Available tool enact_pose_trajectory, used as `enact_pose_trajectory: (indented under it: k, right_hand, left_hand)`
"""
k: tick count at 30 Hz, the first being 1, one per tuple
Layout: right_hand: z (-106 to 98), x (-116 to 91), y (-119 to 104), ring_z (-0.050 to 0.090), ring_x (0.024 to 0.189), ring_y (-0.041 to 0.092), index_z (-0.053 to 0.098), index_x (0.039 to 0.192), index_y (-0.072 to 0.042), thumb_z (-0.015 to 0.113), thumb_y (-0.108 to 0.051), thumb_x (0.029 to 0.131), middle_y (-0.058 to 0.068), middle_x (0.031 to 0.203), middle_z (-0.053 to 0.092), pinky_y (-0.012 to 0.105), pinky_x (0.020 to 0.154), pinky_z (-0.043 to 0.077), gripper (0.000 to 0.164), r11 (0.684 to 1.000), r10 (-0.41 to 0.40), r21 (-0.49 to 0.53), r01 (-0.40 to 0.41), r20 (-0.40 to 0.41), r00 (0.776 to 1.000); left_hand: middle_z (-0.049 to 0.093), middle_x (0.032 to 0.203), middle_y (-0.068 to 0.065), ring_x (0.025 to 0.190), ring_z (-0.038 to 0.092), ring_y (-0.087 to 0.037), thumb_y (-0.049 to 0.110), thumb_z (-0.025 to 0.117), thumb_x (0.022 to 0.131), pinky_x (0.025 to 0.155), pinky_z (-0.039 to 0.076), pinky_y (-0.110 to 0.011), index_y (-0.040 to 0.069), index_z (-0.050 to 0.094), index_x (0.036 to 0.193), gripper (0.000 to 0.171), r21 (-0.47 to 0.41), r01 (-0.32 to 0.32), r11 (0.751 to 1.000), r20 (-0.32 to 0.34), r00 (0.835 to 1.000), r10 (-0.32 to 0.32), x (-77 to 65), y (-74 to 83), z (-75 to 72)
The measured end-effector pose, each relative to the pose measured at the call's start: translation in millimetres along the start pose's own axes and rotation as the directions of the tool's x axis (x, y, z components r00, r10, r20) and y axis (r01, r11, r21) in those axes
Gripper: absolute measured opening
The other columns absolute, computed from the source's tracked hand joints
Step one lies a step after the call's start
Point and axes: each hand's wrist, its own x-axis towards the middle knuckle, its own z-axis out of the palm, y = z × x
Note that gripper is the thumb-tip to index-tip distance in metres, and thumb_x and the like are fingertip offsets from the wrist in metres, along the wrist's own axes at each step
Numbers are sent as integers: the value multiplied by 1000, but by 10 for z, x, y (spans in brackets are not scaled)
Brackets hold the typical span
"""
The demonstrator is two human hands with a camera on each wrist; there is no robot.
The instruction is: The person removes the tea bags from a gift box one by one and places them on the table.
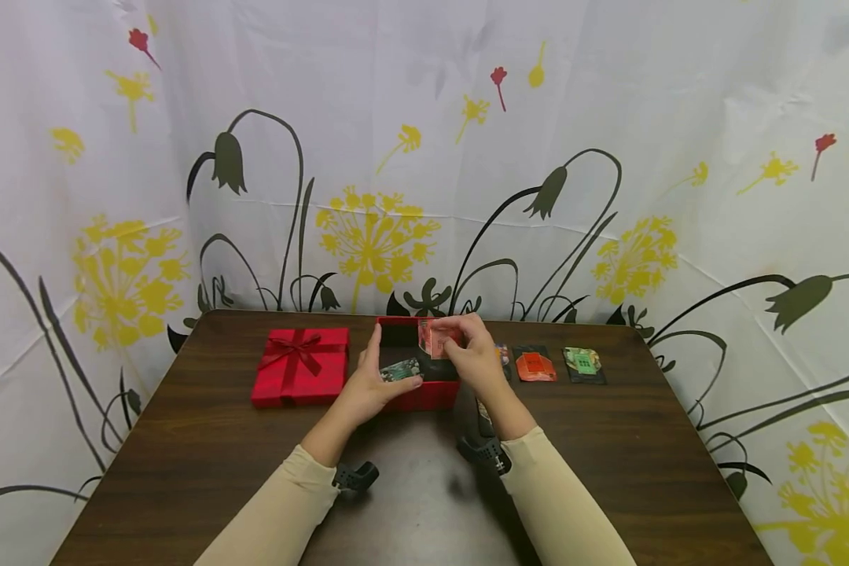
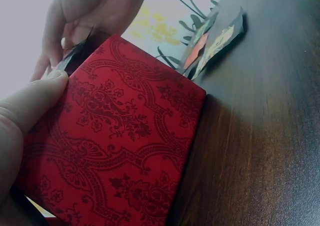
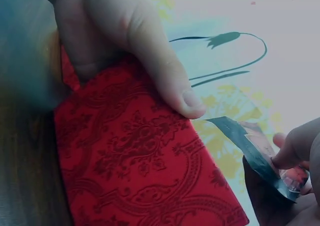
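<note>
A red patterned box [image 1: 420, 397] stands uncovered near the back of the table. My left hand [image 1: 364, 385] holds it at the left, with the thumb along the front rim in the right wrist view. Above the right part of the box, my right hand [image 1: 477, 358] pinches a flat red-and-black packet [image 1: 433, 339], also visible as a dark-edged packet [image 3: 255, 141] in the right wrist view. Inside the box, near the left thumb, a green patterned packet [image 1: 399, 369] shows. The walls hide most of the box's inside in both wrist views.
Left of the box lies a red lid [image 1: 304, 365] with a ribbon bow. To the right are an orange-and-black packet [image 1: 535, 365], a green-and-black packet [image 1: 583, 363] and a partly hidden one [image 1: 502, 358]. Another packet [image 1: 484, 417] shows beside the right wrist. A flowered curtain [image 1: 424, 157] hangs behind.
</note>
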Motion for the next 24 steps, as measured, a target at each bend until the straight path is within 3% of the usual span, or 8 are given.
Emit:
enact_pose_trajectory:
  k: [4,9,14,18,24]
  right_hand:
    - [-48,-123,19,60,100,22,81,122,-14,70,-1,102,11,120,70,19,78,52,25,996,45,72,-45,-5,999]
    - [-140,-276,95,64,97,23,78,112,-14,67,-9,107,8,120,71,23,72,59,14,981,115,157,-116,20,993]
    - [-299,-425,208,62,102,19,81,109,-14,67,-8,107,8,119,70,21,75,54,15,989,109,110,-103,-59,992]
    - [-379,-534,314,64,102,15,81,116,-9,72,-11,106,12,123,71,19,77,55,14,980,132,160,-120,-72,989]
    - [-480,-715,453,61,92,14,78,122,-6,81,-22,101,10,120,70,18,73,54,26,963,200,202,-181,-77,977]
  left_hand:
    - [11,181,-23,164,24,-52,57,90,85,127,29,-75,38,-8,175,135,-9,-10,1000,2,1000,10,3,5,6]
    - [12,180,-24,164,25,-52,59,90,84,126,29,-75,38,-8,176,135,-4,-9,1000,-6,1000,9,-5,1,-14]
    - [10,181,-22,165,23,-51,58,90,85,126,29,-76,36,-7,176,135,-2,-7,1000,-6,1000,7,0,6,-4]
    - [9,181,-23,164,23,-53,56,89,86,125,29,-77,36,-7,176,133,3,-3,1000,-10,1000,3,6,18,-16]
    - [8,181,-23,164,23,-53,51,89,88,125,29,-77,36,-7,176,131,5,20,1000,-3,1000,-20,-20,22,-7]
